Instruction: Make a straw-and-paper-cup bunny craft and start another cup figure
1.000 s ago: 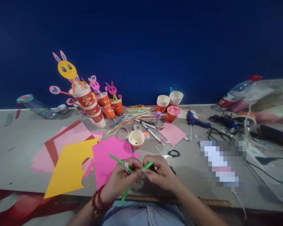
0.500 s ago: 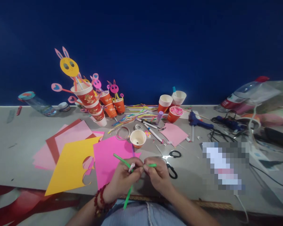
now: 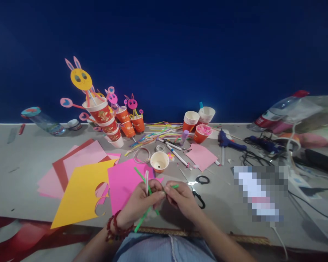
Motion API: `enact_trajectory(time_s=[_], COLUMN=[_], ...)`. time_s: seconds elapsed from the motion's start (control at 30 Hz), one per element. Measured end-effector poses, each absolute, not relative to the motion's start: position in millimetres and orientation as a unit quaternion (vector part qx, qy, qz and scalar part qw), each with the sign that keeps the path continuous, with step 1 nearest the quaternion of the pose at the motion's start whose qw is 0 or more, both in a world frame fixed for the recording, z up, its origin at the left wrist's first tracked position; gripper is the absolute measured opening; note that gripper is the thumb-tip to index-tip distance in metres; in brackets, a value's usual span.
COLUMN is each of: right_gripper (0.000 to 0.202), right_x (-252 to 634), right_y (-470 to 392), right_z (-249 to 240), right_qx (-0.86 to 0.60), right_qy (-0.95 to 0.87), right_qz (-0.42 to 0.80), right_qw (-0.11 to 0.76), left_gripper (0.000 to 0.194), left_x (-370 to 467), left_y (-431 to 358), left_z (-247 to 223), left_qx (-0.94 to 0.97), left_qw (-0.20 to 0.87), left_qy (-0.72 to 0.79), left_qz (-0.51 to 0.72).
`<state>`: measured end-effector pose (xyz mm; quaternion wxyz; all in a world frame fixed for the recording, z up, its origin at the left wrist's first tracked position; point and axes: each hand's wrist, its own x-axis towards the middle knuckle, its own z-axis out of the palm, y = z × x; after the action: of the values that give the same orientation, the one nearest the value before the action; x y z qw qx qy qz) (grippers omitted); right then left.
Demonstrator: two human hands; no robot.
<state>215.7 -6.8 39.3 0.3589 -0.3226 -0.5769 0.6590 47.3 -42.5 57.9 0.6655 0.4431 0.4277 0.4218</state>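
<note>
My left hand (image 3: 142,199), with red beads at the wrist, is closed around green straws (image 3: 141,221) and a white straw (image 3: 147,179). The white one stands nearly upright between its fingers, and the green ones cross it at a slant. Fingertips of my right hand (image 3: 182,197) pinch a green straw end (image 3: 175,186), touching or nearly touching my left fingertips. Whether that end belongs to one of the straws in the left hand is hidden. Just beyond the hands stands a paper cup (image 3: 159,166) with a hole in its bottom. Black-handled scissors (image 3: 199,201) lie beside my right hand.
Pink card (image 3: 128,174) and yellow card (image 3: 79,193) lie at left. Behind them stand cups with paper rabbit faces (image 3: 81,79). Loose straws (image 3: 153,136), markers (image 3: 177,154) and stacked cups (image 3: 190,120) sit at the back. A blue glue gun (image 3: 232,142) is at right.
The white straw has swung more upright and more of it shows. The green straws have shifted in my left hand, with another end now showing below. My right fingers have moved slightly.
</note>
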Motion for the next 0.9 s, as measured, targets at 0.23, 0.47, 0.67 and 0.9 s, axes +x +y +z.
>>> enact_trajectory(time_s=[0.23, 0.47, 0.67, 0.9], right_gripper=[0.052, 0.029, 0.040, 0.044], right_x=[228, 246, 246, 218], right_y=[-2, 7, 1, -28], right_z=[36, 59, 49, 33], right_qx=[-0.347, -0.336, -0.386, -0.382], right_qy=[-0.532, -0.692, -0.610, -0.544], right_qz=[0.693, 0.560, 0.606, 0.672], right_qw=[0.341, 0.308, 0.332, 0.327], left_gripper=[0.032, 0.030, 0.031, 0.053], left_x=[31, 25, 26, 41], left_y=[-45, -41, -40, -40], left_z=[63, 67, 58, 51], left_qx=[0.418, 0.436, 0.350, 0.397], left_qw=[0.695, 0.698, 0.698, 0.662], left_qy=[0.400, 0.404, 0.391, 0.428], left_qz=[0.428, 0.399, 0.486, 0.470])
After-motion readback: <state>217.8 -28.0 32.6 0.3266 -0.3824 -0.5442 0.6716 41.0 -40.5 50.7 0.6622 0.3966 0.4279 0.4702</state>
